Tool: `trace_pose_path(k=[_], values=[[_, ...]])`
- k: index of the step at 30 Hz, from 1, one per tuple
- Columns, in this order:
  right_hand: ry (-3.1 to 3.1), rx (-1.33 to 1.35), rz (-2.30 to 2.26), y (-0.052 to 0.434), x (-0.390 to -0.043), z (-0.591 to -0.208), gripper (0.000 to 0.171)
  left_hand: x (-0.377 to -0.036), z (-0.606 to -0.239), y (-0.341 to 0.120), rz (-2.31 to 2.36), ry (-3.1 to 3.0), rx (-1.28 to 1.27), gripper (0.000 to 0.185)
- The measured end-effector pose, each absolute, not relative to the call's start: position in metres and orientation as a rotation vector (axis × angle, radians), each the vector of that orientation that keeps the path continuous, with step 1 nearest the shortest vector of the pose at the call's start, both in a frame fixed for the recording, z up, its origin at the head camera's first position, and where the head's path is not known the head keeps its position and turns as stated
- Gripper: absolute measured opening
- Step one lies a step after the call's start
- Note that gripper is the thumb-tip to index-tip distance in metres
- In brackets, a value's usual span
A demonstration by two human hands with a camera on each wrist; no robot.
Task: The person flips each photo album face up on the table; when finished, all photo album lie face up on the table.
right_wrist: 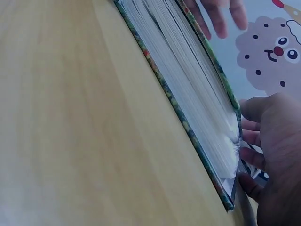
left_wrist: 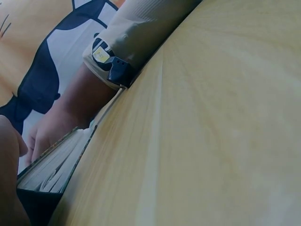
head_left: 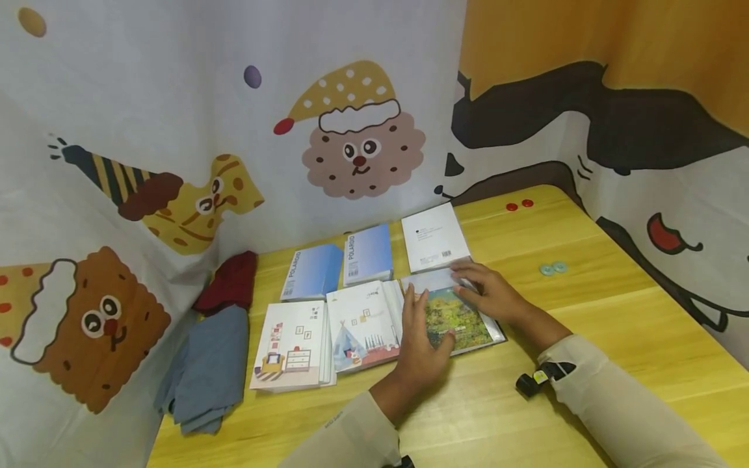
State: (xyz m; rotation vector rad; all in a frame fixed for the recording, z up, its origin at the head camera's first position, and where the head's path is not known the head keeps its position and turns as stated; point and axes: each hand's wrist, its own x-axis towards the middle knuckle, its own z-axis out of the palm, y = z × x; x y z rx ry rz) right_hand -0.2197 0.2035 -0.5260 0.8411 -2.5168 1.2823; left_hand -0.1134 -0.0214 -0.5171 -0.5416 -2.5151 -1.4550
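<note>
A photo album with a green landscape cover [head_left: 459,320] lies on the yellow wooden table [head_left: 614,325]. My left hand [head_left: 418,335] rests flat on its left part, fingers straight. My right hand [head_left: 491,292] lies over its far right corner, and in the right wrist view its fingers [right_wrist: 251,157] curl round the cover's edge beside the thick white page block [right_wrist: 197,94]. The left hand's fingertips [right_wrist: 221,16] show at the top of that view. In the left wrist view the album's pages [left_wrist: 51,167] appear with the right hand [left_wrist: 49,132] behind them.
Two illustrated albums [head_left: 292,344] [head_left: 363,328] lie left of the held one. Two blue albums [head_left: 313,272] [head_left: 367,255] and a white one [head_left: 435,237] sit behind. A red cloth [head_left: 231,283] and a blue-grey cloth [head_left: 207,370] lie at the left edge. Small red discs [head_left: 519,205] and pale rings [head_left: 552,268] lie on the right. Cartoon curtains surround the table.
</note>
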Motion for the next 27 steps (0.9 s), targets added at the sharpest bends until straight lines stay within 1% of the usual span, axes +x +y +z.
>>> trace_pose_path(k=[9,14,18,22,27], values=[[-2.525,0.833,1.28,0.204,-0.221,-0.528,0.036,-0.115,-0.52,-0.022,-1.236,-2.627,-0.57,0.074],[-2.529,0.83,1.277,0.204,-0.222,-0.527,0.035,-0.113,-0.516,-0.022,-1.124,-2.613,-0.602,0.067],[-2.526,0.832,1.26,0.205,-0.223,-0.527,0.035,-0.114,-0.511,-0.023,-1.029,-2.619,-0.623,0.064],[-2.479,0.838,1.271,0.205,-0.223,-0.526,0.033,-0.122,-0.501,-0.025,-0.952,-2.69,-0.624,0.062],[-2.413,0.783,1.376,0.203,-0.221,-0.527,0.03,-0.143,-0.485,-0.035,-0.931,-2.825,-0.503,0.065]])
